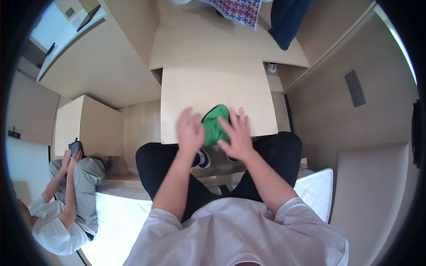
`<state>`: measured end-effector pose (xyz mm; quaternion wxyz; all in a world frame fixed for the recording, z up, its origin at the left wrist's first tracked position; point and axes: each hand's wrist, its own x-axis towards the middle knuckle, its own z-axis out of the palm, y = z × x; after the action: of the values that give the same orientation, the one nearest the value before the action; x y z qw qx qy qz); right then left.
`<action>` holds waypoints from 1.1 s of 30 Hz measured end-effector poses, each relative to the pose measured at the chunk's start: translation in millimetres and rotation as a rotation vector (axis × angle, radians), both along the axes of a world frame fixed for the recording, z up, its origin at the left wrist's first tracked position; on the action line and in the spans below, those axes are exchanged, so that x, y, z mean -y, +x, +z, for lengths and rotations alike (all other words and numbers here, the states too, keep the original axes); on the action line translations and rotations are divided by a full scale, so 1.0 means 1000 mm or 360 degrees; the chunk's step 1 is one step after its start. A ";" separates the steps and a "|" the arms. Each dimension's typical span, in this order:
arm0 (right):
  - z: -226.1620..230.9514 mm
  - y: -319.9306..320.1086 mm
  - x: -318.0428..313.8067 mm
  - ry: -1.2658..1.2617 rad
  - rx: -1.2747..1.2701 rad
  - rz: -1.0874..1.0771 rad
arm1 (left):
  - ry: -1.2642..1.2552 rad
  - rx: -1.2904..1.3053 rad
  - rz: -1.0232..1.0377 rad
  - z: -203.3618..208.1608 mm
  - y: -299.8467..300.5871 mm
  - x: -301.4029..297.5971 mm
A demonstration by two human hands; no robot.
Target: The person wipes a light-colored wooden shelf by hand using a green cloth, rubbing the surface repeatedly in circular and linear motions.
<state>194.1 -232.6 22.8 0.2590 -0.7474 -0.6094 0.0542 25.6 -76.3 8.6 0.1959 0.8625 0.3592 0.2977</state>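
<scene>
Head view: black-edged green cloth point(213, 134) is seemingly steadied at the tabletop's point(213, 84) near edge by the right hand point(238, 138), fingers spread; the left hand point(190, 132) is held unclenched beside it.

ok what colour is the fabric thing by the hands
The fabric thing is green with a dark edge; head view.

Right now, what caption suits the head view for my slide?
Left hand beside and right hand over a black-edged green cloth, at the near edge of a pale wooden tabletop.
</scene>
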 end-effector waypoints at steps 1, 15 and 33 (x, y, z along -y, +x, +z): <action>0.008 -0.019 -0.007 -0.0073 0.0062 0.0016 | 0.0056 -0.0041 0.0161 -0.015 -0.008 -0.024; -0.030 0.013 -0.177 -0.0401 0.0328 -0.0368 | -0.0031 -0.0830 0.0318 -0.020 -0.009 -0.080; -0.057 0.206 -0.116 -0.0587 0.0459 -0.0964 | -0.0041 -0.0715 0.0344 -0.027 -0.005 -0.081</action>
<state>399.8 -116.7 -34.3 0.0360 -0.9276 -0.3712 -0.0218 21.0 4.3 -18.1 0.0892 0.8611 0.4876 0.1130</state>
